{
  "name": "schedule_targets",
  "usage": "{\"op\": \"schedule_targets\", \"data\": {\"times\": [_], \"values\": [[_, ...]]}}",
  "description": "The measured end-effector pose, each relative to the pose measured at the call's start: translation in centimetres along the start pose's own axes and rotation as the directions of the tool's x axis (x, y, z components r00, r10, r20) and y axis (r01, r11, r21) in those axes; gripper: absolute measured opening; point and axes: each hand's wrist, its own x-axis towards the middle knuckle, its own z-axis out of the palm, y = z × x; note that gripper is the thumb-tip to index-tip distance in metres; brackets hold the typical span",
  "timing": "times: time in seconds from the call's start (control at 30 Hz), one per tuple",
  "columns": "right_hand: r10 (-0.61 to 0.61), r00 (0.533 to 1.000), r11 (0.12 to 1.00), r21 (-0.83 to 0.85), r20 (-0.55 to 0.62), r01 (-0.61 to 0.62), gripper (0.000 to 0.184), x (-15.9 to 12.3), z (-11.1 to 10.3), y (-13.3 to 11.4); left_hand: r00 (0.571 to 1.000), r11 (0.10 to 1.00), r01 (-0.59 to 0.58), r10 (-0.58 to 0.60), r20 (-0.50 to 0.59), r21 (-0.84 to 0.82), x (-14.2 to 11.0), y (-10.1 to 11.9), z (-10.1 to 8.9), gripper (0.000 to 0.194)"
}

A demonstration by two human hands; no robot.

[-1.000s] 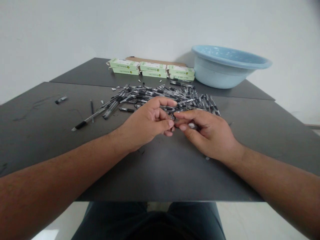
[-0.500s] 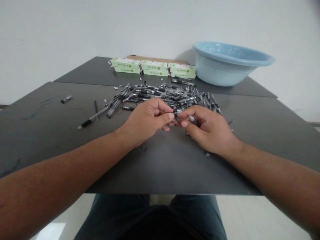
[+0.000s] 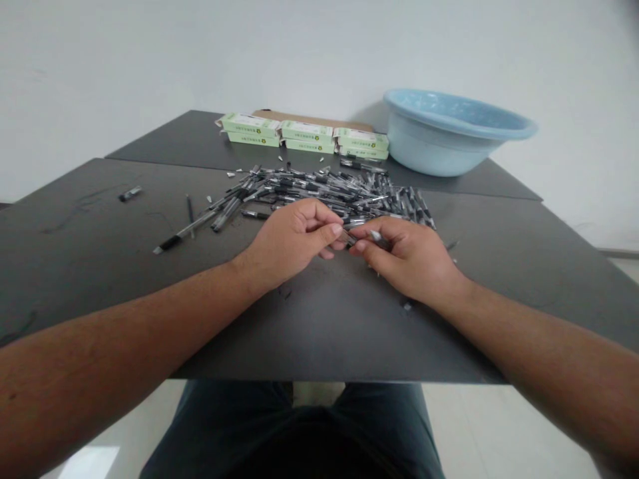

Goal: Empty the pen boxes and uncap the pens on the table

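Both my hands meet over the table in front of a heap of pens (image 3: 309,186) with clear barrels and black grips. My left hand (image 3: 298,238) pinches one end of a slim pen (image 3: 349,235) between thumb and fingertips. The thumb and forefinger of my right hand (image 3: 412,256) close on its other end. A whitish tip (image 3: 375,235) pokes out between the right fingers; what it belongs to is hidden. Much of the held pen is covered by my fingers.
Green and white boxes (image 3: 305,136) are stacked two high at the back, beside a light blue basin (image 3: 439,146). A single pen (image 3: 172,243) with a black grip lies left of my hands. A short pen piece (image 3: 130,193) rests farther left.
My right hand has shifted slightly; its fingertips are a little lower against the pen. The whole view has moved a bit, and both hands still grip the pen.
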Motion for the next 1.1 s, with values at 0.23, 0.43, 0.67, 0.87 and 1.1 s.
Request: {"op": "schedule_targets", "data": {"times": [0.23, 0.43, 0.67, 0.87, 1.1], "values": [[0.013, 1.000, 1.000, 0.019, 0.011, -0.013, 0.024, -0.01, 0.00, 0.10, 0.999, 0.996, -0.036, 0.038, -0.017, 0.081, -0.04, 0.28, -0.08, 0.019], [-0.015, 1.000, 1.000, -0.015, 0.019, 0.016, 0.025, 0.08, -0.09, 0.15, 0.998, 0.992, -0.064, 0.066, -0.010, 0.109, 0.08, 0.29, -0.15, 0.019], [-0.039, 0.999, 0.998, -0.043, 0.015, 0.039, 0.023, 0.11, -0.13, 0.18, 0.998, 0.994, -0.058, 0.059, -0.009, 0.093, 0.12, 0.10, -0.18, 0.018], [-0.049, 0.999, 0.998, -0.047, 0.019, 0.050, 0.024, 0.10, -0.10, 0.34, 0.998, 0.993, -0.067, 0.068, -0.011, 0.102, 0.03, 0.13, -0.17, 0.016], [-0.037, 0.999, 0.998, -0.044, 0.021, 0.038, 0.020, 0.05, -0.12, 0.25, 0.997, 0.991, -0.080, 0.081, -0.012, 0.111, 0.00, 0.14, -0.18, 0.017]]}}
